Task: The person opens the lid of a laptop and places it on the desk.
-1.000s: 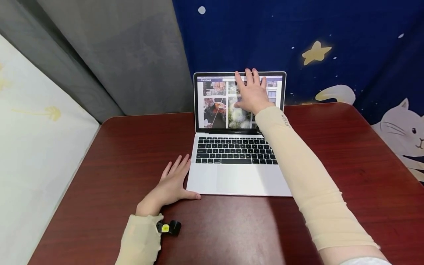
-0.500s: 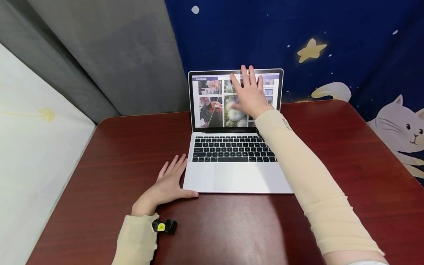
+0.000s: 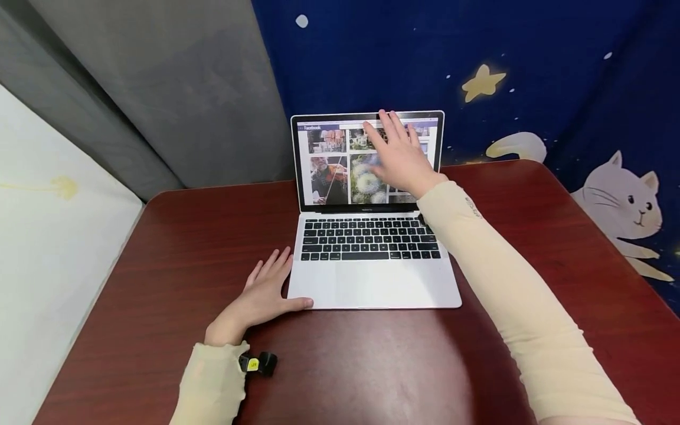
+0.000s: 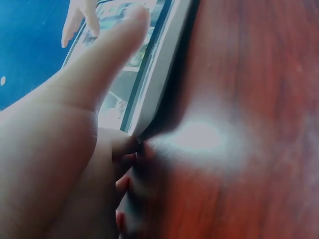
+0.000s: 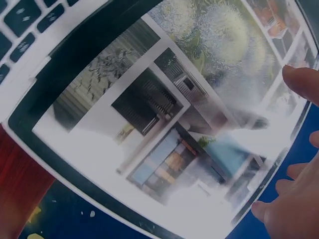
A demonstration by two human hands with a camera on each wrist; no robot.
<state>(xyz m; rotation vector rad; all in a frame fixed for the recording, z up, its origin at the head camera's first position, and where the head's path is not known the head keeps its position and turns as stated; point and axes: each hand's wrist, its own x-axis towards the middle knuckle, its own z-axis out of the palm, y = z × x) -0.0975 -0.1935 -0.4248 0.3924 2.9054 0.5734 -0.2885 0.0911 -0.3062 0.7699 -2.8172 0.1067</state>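
A silver laptop (image 3: 319,283) stands open on the table, its lit screen (image 3: 326,177) showing a Facebook page of photos. My right hand (image 3: 401,159) is spread in front of the upper screen, longest fingertips right at the top edge. In the right wrist view its thumb and fingertips appear along that edge. My left hand (image 3: 260,298) lies at the front left corner of the base. Its straight fingers point along the left side, and its thumb (image 4: 119,45) reaches over the corner. The right sleeve (image 3: 494,283) hides part of the keyboard's right end (image 3: 369,239).
The dark red wooden table (image 3: 212,236) extends to both sides of the laptop. A grey curtain (image 3: 159,88) and a blue curtain (image 3: 361,59) with stars and a cat hang close behind it. White cloth (image 3: 53,248) borders the left side. A small black device (image 3: 260,363) is on the left wrist.
The whole scene has slid left in the head view. My right forearm has swung right relative to the laptop, uncovering its front right corner. The left hand keeps its place at the front left corner.
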